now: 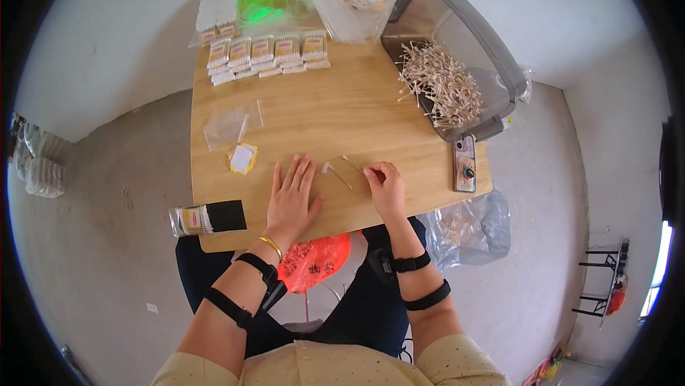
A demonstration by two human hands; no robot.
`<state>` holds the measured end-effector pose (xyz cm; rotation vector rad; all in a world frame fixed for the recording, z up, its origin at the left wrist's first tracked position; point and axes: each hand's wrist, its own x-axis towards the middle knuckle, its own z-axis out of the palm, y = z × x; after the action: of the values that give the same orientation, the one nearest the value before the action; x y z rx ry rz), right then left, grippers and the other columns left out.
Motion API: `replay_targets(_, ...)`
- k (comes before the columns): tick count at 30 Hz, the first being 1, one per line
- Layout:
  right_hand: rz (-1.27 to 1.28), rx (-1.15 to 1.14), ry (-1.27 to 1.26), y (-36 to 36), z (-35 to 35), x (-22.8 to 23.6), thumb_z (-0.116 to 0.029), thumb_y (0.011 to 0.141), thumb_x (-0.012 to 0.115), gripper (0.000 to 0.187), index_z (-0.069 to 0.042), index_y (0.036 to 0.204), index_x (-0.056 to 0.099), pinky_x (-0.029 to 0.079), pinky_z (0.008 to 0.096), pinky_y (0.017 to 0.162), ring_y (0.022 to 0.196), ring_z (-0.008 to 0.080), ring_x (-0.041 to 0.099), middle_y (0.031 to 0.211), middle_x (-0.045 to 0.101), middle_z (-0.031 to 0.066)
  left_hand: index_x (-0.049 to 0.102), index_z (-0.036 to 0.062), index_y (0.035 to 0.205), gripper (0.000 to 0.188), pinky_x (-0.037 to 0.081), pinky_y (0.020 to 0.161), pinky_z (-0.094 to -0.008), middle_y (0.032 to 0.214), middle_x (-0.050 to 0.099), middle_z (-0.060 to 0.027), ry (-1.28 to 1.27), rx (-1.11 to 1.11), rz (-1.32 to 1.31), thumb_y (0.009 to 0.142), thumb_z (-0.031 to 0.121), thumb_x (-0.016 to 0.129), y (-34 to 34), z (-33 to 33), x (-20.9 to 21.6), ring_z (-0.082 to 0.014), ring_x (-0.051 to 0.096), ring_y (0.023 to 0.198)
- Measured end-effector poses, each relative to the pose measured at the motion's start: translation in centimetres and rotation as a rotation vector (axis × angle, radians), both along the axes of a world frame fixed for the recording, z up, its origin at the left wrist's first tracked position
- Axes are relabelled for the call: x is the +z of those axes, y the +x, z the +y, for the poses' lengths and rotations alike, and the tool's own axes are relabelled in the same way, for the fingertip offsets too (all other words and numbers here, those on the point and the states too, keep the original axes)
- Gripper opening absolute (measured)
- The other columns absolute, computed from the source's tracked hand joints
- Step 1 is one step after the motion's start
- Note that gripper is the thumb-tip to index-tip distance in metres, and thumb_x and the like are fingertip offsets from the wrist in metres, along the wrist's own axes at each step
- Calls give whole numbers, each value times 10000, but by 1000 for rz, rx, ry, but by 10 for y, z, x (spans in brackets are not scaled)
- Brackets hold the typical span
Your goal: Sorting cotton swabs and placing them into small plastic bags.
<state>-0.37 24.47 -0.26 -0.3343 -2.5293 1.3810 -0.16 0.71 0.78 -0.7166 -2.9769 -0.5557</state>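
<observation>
A wooden counter (342,108) is seen from above, and everything else is placed relative to it. At its near edge the left hand (291,197) is laid flat with the fingers spread, palm down on the wood. Just to the right of it the right hand (384,185) is curled, its fingertips drawn together as if pinching something small; what is pinched cannot be told. Between the two hands a few loose cotton swabs (341,172) are lying on the wood, apparently on a clear bag whose outline is hard to make out.

At the far right corner of the counter a grey plastic bin (457,51) holding a heap of swabs is tilted toward the middle. Along the far edge, rows of packed swab bundles (267,54) are stacked. Left of centre an empty clear bag (230,125) and a small yellow-edged card (242,158) are lying. A phone (464,163) is set at the right edge, and one packed bundle (191,220) overhangs the near left corner.

The loose swabs are light and could probably be rolled or flicked off the near edge by a careless sweep of either hand. The overhanging bundle could be knocked to the floor by the left forearm. The tilted bin could spill if the counter were jolted.
</observation>
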Motion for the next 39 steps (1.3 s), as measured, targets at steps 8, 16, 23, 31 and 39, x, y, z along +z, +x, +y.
replay_targets(8, 40, -69, 11, 15, 14, 1, -83, 903, 728, 100, -38, 992, 721, 524, 386, 785, 844, 285, 651, 905, 674, 129, 409, 43, 1520, 639, 151, 1285, -559, 1642, 379, -102, 71, 20, 49, 970, 298, 612, -1, 2, -5, -301, 290, 1557)
replay_targets(16, 124, 15, 440, 5, -11, 1, -139, 832, 787, 166, -58, 957, 713, 500, 420, 832, 892, 317, 629, 905, 673, 128, 423, 52, 1525, 640, 156, 1288, -552, 1629, 397, -87, 35, 26, 58, 975, 320, 613, -2, 2, -8, -273, 303, 1552)
replay_targets(23, -309, 356, -194, 49, -15, 45, -144, 860, 767, 149, -13, 886, 702, 528, 386, 716, 789, 313, 660, 849, 657, 160, 420, 62, 1536, 637, 151, 1291, -547, 1638, 389, -76, 44, 45, 38, 979, 320, 589, 1, -1, -8, -262, 299, 1555)
replay_targets(31, -138, 351, 57, 71, -55, 34, -135, 828, 797, 216, -48, 982, 674, 509, 447, 846, 944, 358, 616, 957, 623, 161, 415, 79, 1545, 622, 151, 1292, -544, 1641, 387, -65, 56, 42, 68, 977, 282, 570, -3, 2, -14, -258, 306, 1552)
replay_targets(39, 79, 51, 464, 11, -33, -5, -177, 860, 741, 164, -70, 957, 665, 477, 478, 858, 987, 365, 589, 981, 624, 143, 426, 71, 1533, 622, 152, 1291, -551, 1633, 396, -75, 39, 36, 51, 965, 262, 593, -2, 1, -8, -258, 309, 1551)
